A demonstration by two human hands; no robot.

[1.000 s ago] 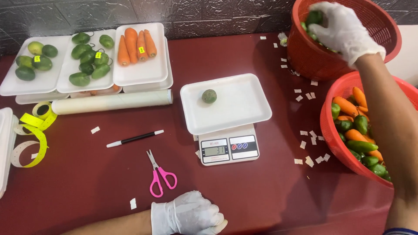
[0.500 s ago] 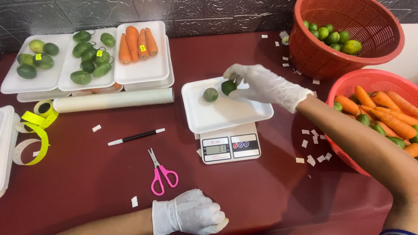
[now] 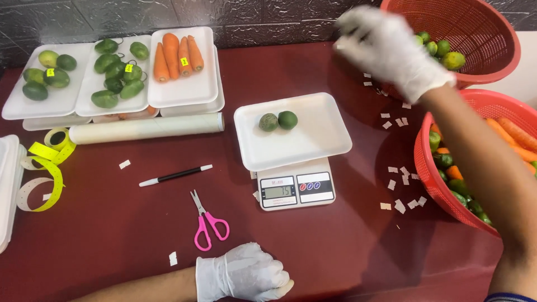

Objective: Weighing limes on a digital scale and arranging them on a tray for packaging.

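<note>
the right hand (image 3: 391, 47), gloved and blurred, has left the tray and now hangs at two o'clock by the upper red basket (image 3: 486, 33), its grip empty as far as the blur shows, though whether the fingers are apart or together i cannot tell. the lime it held half a second ago now lies on the white foam tray (image 3: 313, 140) atop the scale (image 3: 296, 190), so two limes (image 3: 278, 121) sit touching at the tray's middle. the left hand (image 3: 246, 274) stays fisted, grip together on nothing visible, on the bench (image 3: 100, 223) at six o'clock, just below the pink scissors (image 3: 208, 223).
</note>
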